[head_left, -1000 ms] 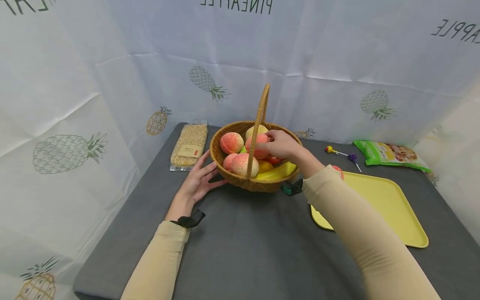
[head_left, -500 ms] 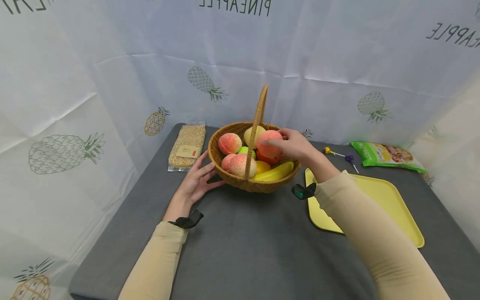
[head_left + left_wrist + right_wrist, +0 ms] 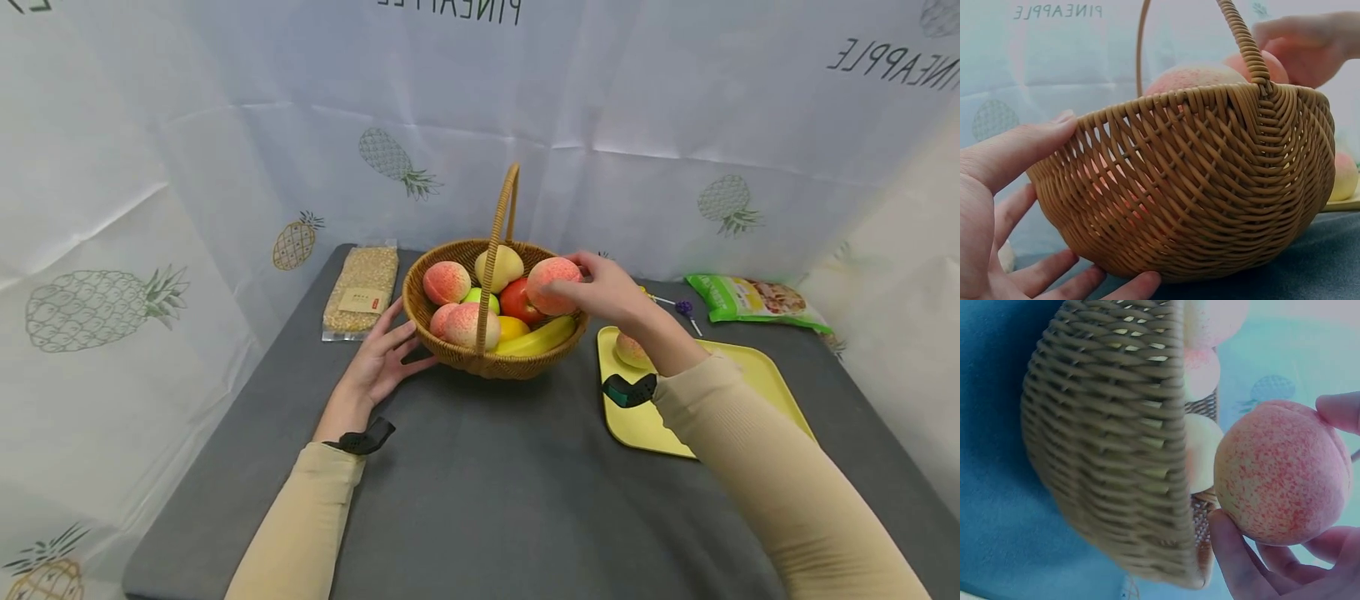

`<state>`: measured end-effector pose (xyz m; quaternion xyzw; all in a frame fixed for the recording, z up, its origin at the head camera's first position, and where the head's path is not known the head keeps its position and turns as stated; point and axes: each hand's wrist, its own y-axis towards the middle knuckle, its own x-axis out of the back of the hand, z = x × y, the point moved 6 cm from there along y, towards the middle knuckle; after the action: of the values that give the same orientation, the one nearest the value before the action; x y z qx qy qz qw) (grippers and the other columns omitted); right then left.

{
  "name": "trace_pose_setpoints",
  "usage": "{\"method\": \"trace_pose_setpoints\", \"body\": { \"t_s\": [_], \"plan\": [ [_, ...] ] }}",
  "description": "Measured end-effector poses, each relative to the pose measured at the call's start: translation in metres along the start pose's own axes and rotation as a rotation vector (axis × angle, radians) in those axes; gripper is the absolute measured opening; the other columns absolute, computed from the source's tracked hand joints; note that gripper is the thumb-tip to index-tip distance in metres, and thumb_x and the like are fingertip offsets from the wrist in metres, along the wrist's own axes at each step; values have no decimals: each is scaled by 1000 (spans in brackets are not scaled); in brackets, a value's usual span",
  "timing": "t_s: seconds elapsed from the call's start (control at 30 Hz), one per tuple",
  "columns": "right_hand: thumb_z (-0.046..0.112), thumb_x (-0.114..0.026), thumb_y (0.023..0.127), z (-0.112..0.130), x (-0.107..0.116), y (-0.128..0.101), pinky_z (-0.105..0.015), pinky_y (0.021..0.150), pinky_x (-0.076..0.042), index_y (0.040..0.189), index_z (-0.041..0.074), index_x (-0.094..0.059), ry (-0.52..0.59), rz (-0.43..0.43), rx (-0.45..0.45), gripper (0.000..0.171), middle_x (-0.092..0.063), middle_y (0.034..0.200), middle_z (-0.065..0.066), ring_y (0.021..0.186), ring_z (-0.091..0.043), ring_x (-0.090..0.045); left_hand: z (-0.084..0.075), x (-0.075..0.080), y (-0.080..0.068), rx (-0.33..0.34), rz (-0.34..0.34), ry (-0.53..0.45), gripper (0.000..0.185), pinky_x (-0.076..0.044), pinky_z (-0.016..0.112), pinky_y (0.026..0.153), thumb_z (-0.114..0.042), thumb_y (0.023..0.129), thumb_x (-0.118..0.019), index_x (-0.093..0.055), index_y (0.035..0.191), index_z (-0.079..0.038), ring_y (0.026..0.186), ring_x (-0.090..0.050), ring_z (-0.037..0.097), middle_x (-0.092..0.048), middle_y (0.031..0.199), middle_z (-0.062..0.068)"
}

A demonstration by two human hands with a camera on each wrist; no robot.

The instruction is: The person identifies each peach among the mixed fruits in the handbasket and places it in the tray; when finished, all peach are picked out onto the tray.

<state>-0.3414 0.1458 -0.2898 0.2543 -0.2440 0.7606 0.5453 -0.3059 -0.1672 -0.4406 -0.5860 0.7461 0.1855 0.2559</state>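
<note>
My right hand [image 3: 611, 292] grips a pink speckled peach [image 3: 552, 285] at the right rim of the wicker basket [image 3: 495, 367]. In the right wrist view, thumb and fingers hold this peach [image 3: 1282, 472] just outside the rim. My left hand [image 3: 375, 362], fingers spread, touches the basket's left side; in the left wrist view its thumb lies at the rim and the fingertips against the lower weave [image 3: 1147, 187]. Inside the basket are more peaches [image 3: 446, 282], a pale yellow fruit [image 3: 500, 268], a red fruit [image 3: 517, 300], a green fruit, an orange-yellow fruit and a banana [image 3: 540, 340].
To the right lies a yellow tray [image 3: 652, 425] with a peach [image 3: 632, 352] on it, partly behind my right arm. Lollipops [image 3: 684, 308] and a green snack bag [image 3: 757, 300] lie behind it. A bag of grains [image 3: 363, 287] lies left of the basket, whose tall handle [image 3: 498, 225] arches up.
My right hand has lifted the peach from among the fruit and moved it right to the basket's rim, uncovering the red fruit. The left hand stays at the basket. The view has shifted slightly.
</note>
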Motion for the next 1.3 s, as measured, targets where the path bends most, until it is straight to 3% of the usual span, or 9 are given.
{"method": "trace_pose_setpoints", "body": {
  "t_s": [0.63, 0.97, 1.3],
  "plan": [
    [48, -65, 98, -38, 39, -28, -50, 100, -44, 150, 4, -42, 51, -79, -51, 72, -50, 139, -18, 121, -34, -50, 3, 2, -4, -21, -11, 7, 70, -39, 65, 107, -16, 105, -58, -24, 164, -31, 146, -34, 35, -26, 165, 7],
    [53, -60, 99, -81, 46, -46, -53, 102, -42, 155, -2, -31, 24, -84, -138, 84, -43, 147, -24, 128, -41, -46, 9, -2, 0, 17, 13, 13, 68, -42, 63, 106, -14, 106, -56, -24, 164, -29, 143, -39, 36, -29, 164, 10],
    [54, -57, 101, -105, 67, -49, -54, 101, -44, 156, -9, -22, 31, -75, -157, 91, -35, 150, -31, 129, -44, -45, 1, 2, -2, -2, -10, 11, 71, -40, 65, 106, -17, 105, -59, -24, 164, -31, 143, -39, 35, -29, 164, 9]
  ]
}}
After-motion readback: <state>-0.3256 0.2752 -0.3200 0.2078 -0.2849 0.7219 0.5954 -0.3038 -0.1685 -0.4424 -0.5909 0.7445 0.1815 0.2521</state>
